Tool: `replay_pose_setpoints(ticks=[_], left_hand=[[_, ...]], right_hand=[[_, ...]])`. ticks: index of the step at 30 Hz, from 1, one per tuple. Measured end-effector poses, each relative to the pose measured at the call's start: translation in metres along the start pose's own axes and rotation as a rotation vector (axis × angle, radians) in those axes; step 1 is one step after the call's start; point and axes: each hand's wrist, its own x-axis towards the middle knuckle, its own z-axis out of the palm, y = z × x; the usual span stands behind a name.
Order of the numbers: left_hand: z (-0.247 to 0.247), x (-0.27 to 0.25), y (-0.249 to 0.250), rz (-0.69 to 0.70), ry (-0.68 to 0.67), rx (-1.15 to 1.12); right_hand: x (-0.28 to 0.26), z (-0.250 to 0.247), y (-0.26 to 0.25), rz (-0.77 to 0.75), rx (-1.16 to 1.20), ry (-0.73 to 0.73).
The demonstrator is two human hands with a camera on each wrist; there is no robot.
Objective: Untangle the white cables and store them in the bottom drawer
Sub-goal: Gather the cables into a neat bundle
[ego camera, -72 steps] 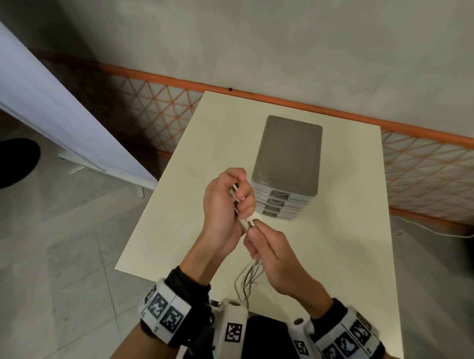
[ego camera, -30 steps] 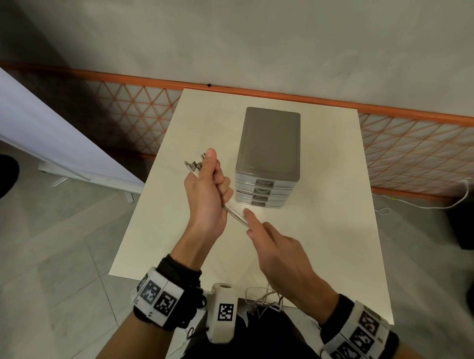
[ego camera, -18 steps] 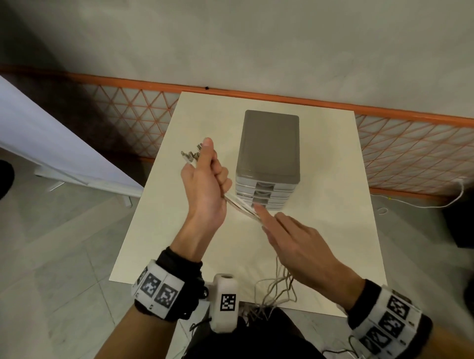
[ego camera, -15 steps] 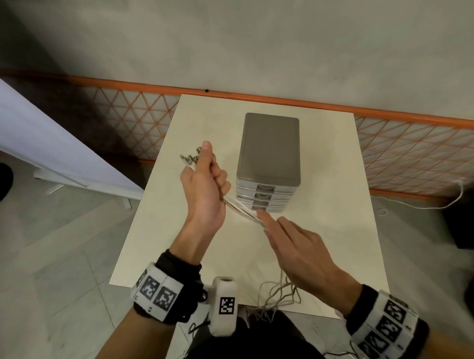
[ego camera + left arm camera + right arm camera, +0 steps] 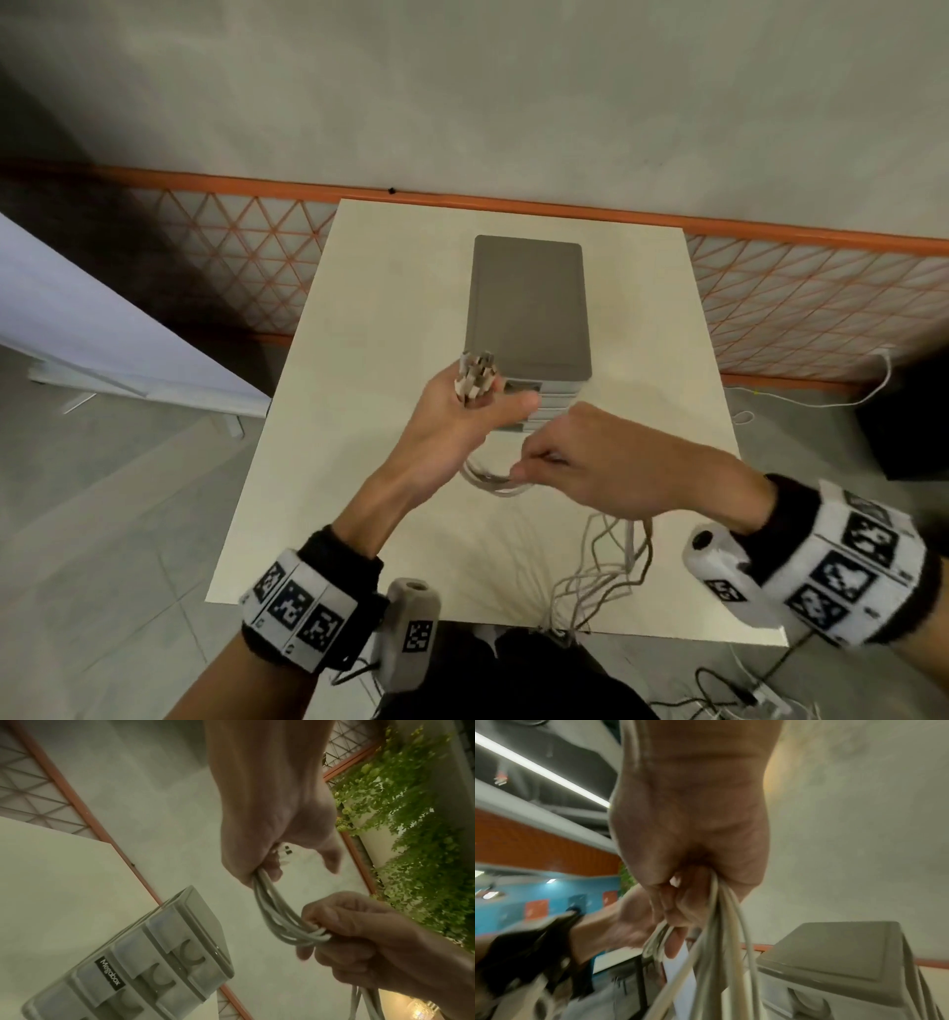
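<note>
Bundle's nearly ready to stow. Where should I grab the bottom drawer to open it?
Hook the curved finger recess at the front centre of the bottom drawer, coming from the near side. All fronts look shut, and both the left hand and right hand hold the white cables.

- The left hand (image 5: 457, 416) hides the stretch of the bundle of thin white cables (image 5: 493, 480) that runs through its palm; only the plug ends above and a loop below show.
- Both hands cover the lower fronts of the grey plastic drawer unit (image 5: 529, 303) in the head view, so the bottom drawer cannot be made out there.
- The right hand (image 5: 601, 462) is motion-blurred; its fingertips on the cables are unclear.
- The loose cable ends drop past the near edge of the cream rectangular worktop (image 5: 359, 462) and out of sight.
</note>
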Motion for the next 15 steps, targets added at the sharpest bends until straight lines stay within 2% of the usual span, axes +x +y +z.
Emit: replay_pose_setpoints(ticks=[3, 5, 11, 15], left_hand=[[-0.009, -0.003, -0.005, -0.001, -0.24, 0.082], [-0.01, 0.001, -0.01, -0.017, -0.304, 0.17], [0.004, 0.007, -0.024, -0.095, -0.177, 0.224], [0.003, 0.009, -0.027, -0.12, -0.126, 0.212]], right_hand=[[0.005, -0.012, 0.0, 0.079, 0.067, 0.069], [0.008, -0.015, -0.003, 0.123, 0.148, 0.094], [0.012, -0.016, -0.003, 0.206, 0.358, 0.05], [0.013, -0.013, 0.006, 0.151, 0.445, 0.143]])
